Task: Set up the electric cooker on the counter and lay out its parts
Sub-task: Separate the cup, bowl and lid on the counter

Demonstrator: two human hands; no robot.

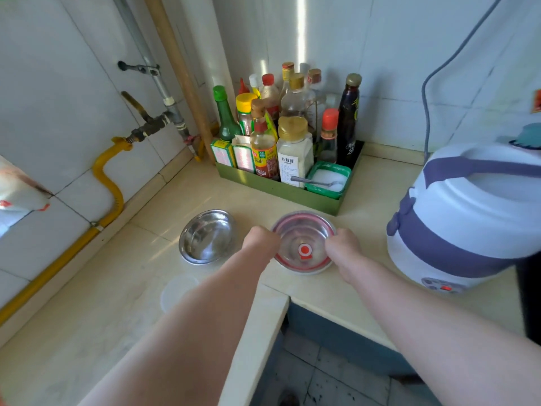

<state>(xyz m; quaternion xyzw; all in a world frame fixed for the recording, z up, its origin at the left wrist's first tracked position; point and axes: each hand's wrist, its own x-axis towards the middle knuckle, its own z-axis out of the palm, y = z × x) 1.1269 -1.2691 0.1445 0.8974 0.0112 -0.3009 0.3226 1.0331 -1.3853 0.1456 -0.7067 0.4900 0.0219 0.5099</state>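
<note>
A steel bowl with a clear, red-rimmed lid [303, 244] and a red centre valve sits on the cream counter [117, 273]. My left hand [259, 240] grips its left rim and my right hand [342, 244] grips its right rim. To the left stands an uncovered steel bowl [208, 236]. A translucent plastic lid [177, 291] lies flat near my left forearm. The white and purple electric cooker [465, 218] stands at the right, its lid closed and its handle folded over the top.
A green tray of sauce bottles and a salt tub [292, 159] fills the back corner. A yellow gas hose and valve [108, 177] run along the left wall. A grey cord [426, 112] hangs behind the cooker. The counter edge drops to the floor at the front.
</note>
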